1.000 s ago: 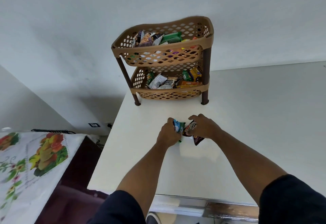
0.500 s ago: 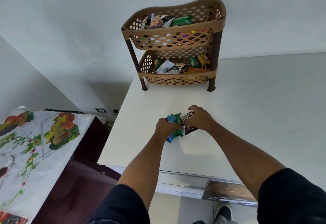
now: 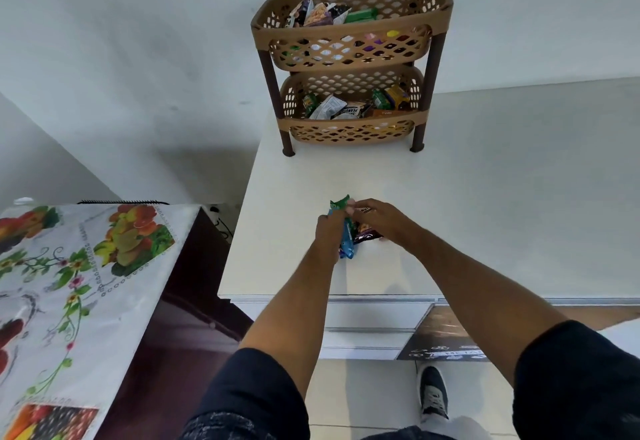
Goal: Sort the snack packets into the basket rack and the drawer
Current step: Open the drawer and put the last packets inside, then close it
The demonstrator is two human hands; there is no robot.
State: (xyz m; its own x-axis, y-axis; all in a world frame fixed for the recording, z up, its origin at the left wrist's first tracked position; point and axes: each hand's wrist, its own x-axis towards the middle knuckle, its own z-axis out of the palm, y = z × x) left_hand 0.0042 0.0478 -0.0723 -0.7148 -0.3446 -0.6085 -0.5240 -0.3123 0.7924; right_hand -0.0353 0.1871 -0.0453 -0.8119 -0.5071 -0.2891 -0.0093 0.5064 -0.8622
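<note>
My left hand [image 3: 329,232] grips a bunch of snack packets, blue and green [image 3: 347,245], just above the white cabinet top [image 3: 485,214]. My right hand [image 3: 377,220] is closed on a dark packet [image 3: 367,236] and pinches the green packet's top edge [image 3: 340,203]. Both hands touch over the same bundle. The two-tier tan basket rack [image 3: 351,126] stands at the back against the wall, with packets in both tiers. A white drawer front [image 3: 370,315] below the counter edge looks closed.
A table with a fruit-print cloth [image 3: 69,284] stands low on the left, apart from the cabinet. The grey wall [image 3: 138,59] rises behind the rack. My shoe [image 3: 433,391] shows on the tiled floor beneath the cabinet.
The camera has pulled back and tilted down, showing the drawer fronts and floor. The hands stay together on the packets; the green packet now sticks up between the fingers.
</note>
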